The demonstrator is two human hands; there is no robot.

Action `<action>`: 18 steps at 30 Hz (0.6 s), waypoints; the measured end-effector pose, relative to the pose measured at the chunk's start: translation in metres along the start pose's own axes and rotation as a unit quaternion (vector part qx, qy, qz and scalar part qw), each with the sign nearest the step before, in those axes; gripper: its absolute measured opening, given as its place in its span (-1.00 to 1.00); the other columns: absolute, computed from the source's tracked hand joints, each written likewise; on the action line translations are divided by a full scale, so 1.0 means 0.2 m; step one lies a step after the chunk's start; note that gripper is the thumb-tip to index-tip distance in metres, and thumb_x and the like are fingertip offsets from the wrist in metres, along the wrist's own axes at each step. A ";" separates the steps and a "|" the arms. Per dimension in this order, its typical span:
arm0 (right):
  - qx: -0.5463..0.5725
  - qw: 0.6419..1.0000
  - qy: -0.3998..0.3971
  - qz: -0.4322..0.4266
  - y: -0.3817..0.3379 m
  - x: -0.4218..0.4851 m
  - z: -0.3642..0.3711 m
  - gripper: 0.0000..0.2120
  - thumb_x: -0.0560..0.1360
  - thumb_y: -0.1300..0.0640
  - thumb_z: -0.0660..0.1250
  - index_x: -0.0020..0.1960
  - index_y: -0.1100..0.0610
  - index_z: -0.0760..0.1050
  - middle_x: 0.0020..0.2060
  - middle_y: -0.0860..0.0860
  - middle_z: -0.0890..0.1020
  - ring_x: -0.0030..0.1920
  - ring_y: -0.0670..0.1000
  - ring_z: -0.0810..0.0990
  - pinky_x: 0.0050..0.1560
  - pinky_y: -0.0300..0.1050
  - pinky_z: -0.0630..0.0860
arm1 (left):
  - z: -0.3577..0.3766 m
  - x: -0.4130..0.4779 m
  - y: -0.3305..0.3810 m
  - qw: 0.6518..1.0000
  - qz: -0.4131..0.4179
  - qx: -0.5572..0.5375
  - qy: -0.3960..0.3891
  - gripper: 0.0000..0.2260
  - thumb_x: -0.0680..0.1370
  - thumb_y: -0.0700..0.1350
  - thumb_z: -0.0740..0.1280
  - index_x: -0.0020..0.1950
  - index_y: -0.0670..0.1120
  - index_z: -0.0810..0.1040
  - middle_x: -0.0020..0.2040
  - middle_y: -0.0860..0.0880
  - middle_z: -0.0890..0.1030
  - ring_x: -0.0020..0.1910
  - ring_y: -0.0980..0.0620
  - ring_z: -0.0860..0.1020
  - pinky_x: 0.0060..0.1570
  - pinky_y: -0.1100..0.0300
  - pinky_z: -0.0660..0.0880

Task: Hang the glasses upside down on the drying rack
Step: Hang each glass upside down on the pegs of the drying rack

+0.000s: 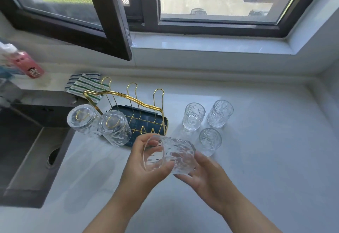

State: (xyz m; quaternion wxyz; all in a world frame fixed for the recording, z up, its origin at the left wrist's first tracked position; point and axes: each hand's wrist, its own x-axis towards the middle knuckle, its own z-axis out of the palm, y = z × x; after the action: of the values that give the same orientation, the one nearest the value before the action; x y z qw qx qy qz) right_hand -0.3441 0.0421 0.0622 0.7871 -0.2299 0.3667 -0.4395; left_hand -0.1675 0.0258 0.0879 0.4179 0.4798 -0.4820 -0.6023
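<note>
Glass [174, 156] on its side above the white counter [256, 159], mouth turned left — held by both hands. Left hand [145, 166]: fingers curled round the rim, thumb at the lower edge. Right hand [205, 175]: fingers spread under the base. Two glasses [82, 119] [115, 128] upside down on the gold drying rack [132, 111]. Three more [193, 116] [220, 113] [210, 141] upright, right of the rack — beside the sink [27, 150].

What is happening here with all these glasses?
A person holds one textured glass on its side between the left hand and right hand, near the gold drying rack. Two glasses already hang upside down on it. Three more stand upright on the counter.
</note>
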 end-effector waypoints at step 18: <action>-0.460 0.847 0.137 -0.231 -0.19 0.25 0.48 -0.34 0.12 0.20 0.60 0.10 -0.13 0.40 -0.04 -0.32 0.56 -0.04 -0.24 0.57 -0.11 -0.45 0.46 | -0.33 0.18 0.13 0.945 0.115 0.306 -0.020 -0.35 0.27 0.07 0.50 0.28 0.24 0.28 0.20 0.27 0.45 0.19 0.33 0.38 0.11 0.50 0.32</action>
State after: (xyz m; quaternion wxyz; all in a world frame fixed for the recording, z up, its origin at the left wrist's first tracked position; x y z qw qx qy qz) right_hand -0.2718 -0.0167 0.1281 0.4092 -0.5809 0.5672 -0.4164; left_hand -0.1090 -0.0259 0.1025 0.3074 0.5143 -0.7030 -0.3831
